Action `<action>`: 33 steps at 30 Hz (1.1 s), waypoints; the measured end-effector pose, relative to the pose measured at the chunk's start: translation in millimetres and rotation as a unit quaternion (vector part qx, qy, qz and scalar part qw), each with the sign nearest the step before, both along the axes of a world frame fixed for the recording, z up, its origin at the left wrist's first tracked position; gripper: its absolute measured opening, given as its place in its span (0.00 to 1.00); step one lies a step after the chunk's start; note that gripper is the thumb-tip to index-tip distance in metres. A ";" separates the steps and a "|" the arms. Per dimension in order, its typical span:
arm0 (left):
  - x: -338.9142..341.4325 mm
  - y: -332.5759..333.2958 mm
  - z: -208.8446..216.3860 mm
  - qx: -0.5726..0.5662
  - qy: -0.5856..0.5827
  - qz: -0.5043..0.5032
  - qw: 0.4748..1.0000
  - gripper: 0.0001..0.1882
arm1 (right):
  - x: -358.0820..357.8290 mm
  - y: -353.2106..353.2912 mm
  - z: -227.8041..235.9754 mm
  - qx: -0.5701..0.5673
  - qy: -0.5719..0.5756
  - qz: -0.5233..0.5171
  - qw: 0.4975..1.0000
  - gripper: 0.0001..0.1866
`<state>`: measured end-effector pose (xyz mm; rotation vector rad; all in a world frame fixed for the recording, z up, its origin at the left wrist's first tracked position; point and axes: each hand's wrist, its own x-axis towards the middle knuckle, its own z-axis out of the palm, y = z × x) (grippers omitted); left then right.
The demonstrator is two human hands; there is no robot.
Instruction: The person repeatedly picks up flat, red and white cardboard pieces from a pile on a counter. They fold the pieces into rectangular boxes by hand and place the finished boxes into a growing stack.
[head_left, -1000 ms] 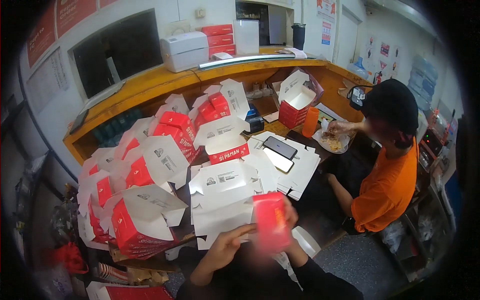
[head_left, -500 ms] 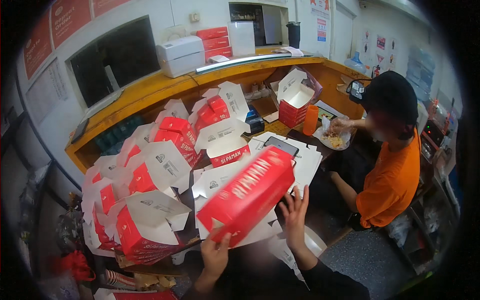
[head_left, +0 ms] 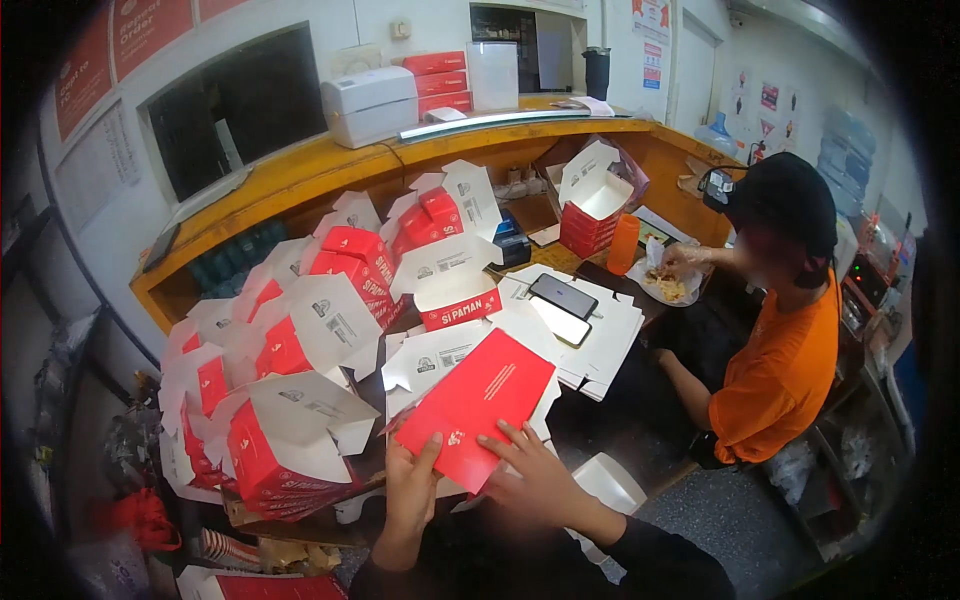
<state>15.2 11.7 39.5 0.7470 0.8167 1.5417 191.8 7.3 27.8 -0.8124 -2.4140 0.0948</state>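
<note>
A red cardboard food box (head_left: 485,400) lies tilted in front of me, its flat red panel with small white print facing up. My left hand (head_left: 412,490) grips its near left corner, thumb on the panel and the other fingers underneath. My right hand (head_left: 535,475) is at the near right edge, fingertips resting on the panel and thumb hidden. Beneath the box are flat white cardboard blanks (head_left: 435,360). Just beyond, an open red and white box (head_left: 455,300) stands on the table.
Stacked open boxes (head_left: 300,440) crowd the left side. Two phones (head_left: 562,294) lie on white blanks (head_left: 615,345) to the right. A co-worker in an orange shirt (head_left: 780,370) sits at right, one hand over food on paper (head_left: 670,285). An orange bottle (head_left: 623,245) stands nearby.
The red box has been turned over, from its large-lettered side to a flat panel facing up. My right hand, open and apart before, has moved left onto its edge.
</note>
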 end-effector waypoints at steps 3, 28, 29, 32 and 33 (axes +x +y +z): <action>-6.9 10.4 -5.6 0.048 -0.075 -0.058 0.994 0.18 | 13.5 -2.7 18.4 -0.087 0.151 0.113 0.978 0.19; 0.3 -0.2 -7.8 0.222 0.445 -0.187 0.847 0.19 | 26.6 0.4 -17.9 0.078 0.228 0.012 0.971 0.27; -9.2 10.3 -4.3 0.250 0.505 -0.219 0.797 0.21 | 30.0 1.7 -23.2 0.074 0.268 0.031 0.960 0.31; -20.4 18.2 -17.0 0.301 0.636 -0.211 0.679 0.21 | 31.8 6.1 -16.0 0.062 0.118 0.003 0.991 0.36; -22.6 15.4 -21.5 0.283 0.683 -0.206 0.641 0.21 | 27.2 10.5 -7.4 0.032 0.027 0.002 0.999 0.35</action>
